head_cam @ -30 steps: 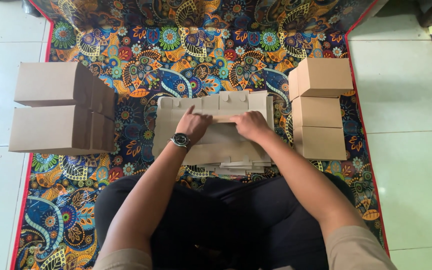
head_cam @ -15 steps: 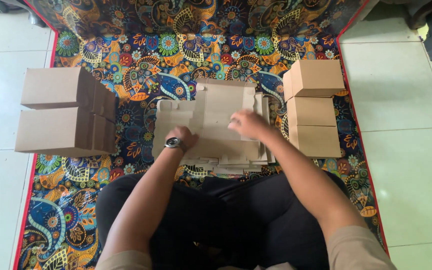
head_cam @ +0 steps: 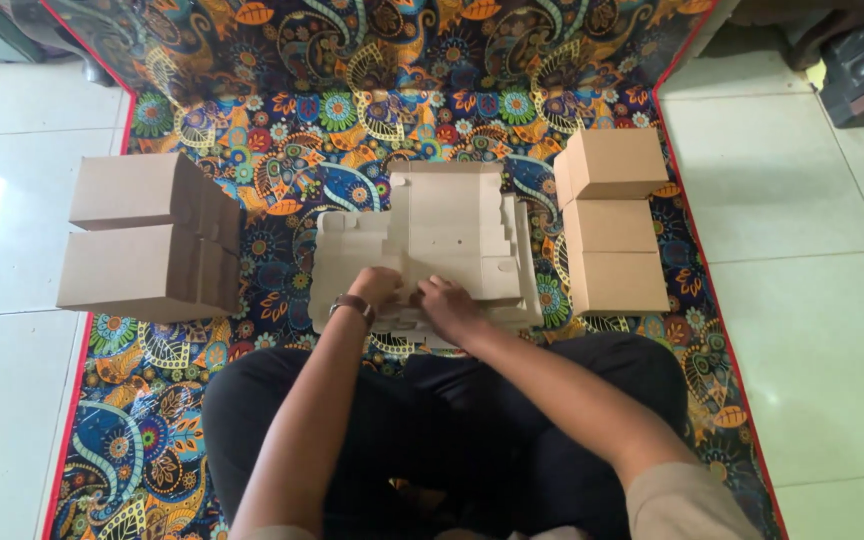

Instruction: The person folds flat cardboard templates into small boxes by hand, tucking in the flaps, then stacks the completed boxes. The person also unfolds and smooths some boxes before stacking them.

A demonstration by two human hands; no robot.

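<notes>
Cardboard, a flat unfolded box blank lies atop the stack of blanks, its near edge gripped by left hand and right hand, unshaped as yet, with finished boxes left and right of the stack.

plain tan cardboard sheets and boxes, multicoloured paisley mat, black trousers
</notes>
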